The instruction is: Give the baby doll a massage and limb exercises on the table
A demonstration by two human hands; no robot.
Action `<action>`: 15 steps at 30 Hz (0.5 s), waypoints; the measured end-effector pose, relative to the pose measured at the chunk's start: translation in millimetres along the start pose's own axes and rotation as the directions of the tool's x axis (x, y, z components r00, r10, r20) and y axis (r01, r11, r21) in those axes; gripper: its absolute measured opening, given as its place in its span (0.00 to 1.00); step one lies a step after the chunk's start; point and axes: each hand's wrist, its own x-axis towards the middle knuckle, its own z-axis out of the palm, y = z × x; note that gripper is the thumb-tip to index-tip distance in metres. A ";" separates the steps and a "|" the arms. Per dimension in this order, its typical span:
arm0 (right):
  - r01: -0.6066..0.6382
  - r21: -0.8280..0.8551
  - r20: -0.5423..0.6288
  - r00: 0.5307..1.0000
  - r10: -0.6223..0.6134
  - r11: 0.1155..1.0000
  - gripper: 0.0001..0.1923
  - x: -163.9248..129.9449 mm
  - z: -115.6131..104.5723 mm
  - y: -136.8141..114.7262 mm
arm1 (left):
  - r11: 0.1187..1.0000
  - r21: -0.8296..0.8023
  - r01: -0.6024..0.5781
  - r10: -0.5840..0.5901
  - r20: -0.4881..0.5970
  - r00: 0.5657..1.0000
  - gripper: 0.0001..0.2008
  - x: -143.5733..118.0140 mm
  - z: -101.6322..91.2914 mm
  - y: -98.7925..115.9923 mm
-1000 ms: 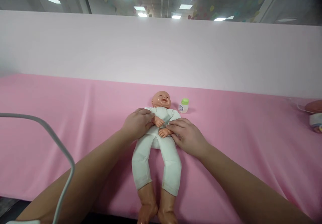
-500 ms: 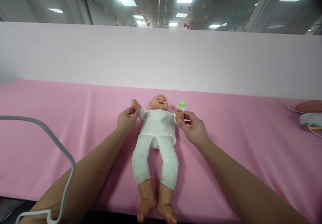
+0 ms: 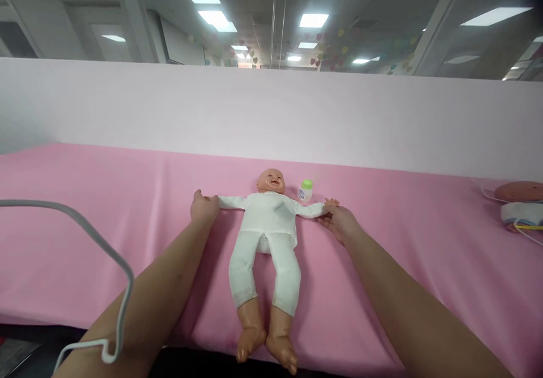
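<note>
A baby doll point(image 3: 267, 225) in a white suit lies on its back on the pink cloth point(image 3: 403, 265), feet hanging over the near edge. Both its arms are stretched straight out to the sides. My left hand point(image 3: 203, 208) grips the doll's hand on the left side. My right hand point(image 3: 341, 222) holds the doll's wrist on the right side, its small hand sticking out past my fingers. A small bottle with a green cap point(image 3: 305, 190) stands just right of the doll's head.
A pale pink partition point(image 3: 271, 112) rises behind the table. At the far right edge lie a pink object and a white device with wires point(image 3: 521, 208). A grey cable point(image 3: 97, 253) loops in front of my left forearm.
The doll's arms went from folded on its chest, to raised beside its head, to spread flat out sideways, with my hands moving apart along with them.
</note>
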 end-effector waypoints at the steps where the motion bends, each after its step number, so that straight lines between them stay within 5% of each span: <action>1: -0.001 0.003 0.003 1.000 0.001 1.000 0.16 -0.5 0.2 -0.5 | 0.999 0.037 0.001 -0.001 0.006 1.000 0.40 -4.2 -2.3 3.3; 4: 0.007 0.009 0.028 1.000 -0.007 1.000 0.16 -2.2 1.1 -1.1 | 0.979 0.193 -0.065 0.066 -0.001 0.998 0.43 -20.6 -7.0 16.5; 8: 0.024 0.012 0.074 0.997 -0.025 1.000 0.17 -3.5 0.5 -1.0 | 0.897 0.334 -0.291 0.277 0.089 0.957 0.41 -53.9 -13.6 38.1; 11: 0.027 0.003 0.098 0.995 -0.027 1.000 0.16 -3.6 -0.5 -1.2 | 0.865 0.299 -0.404 0.343 0.236 0.909 0.40 -89.9 -26.9 50.4; 15: 0.039 -0.009 0.127 0.991 -0.037 0.999 0.16 -3.1 -0.4 -1.0 | 0.917 0.140 -0.374 0.308 0.348 0.885 0.42 -147.7 -59.9 43.8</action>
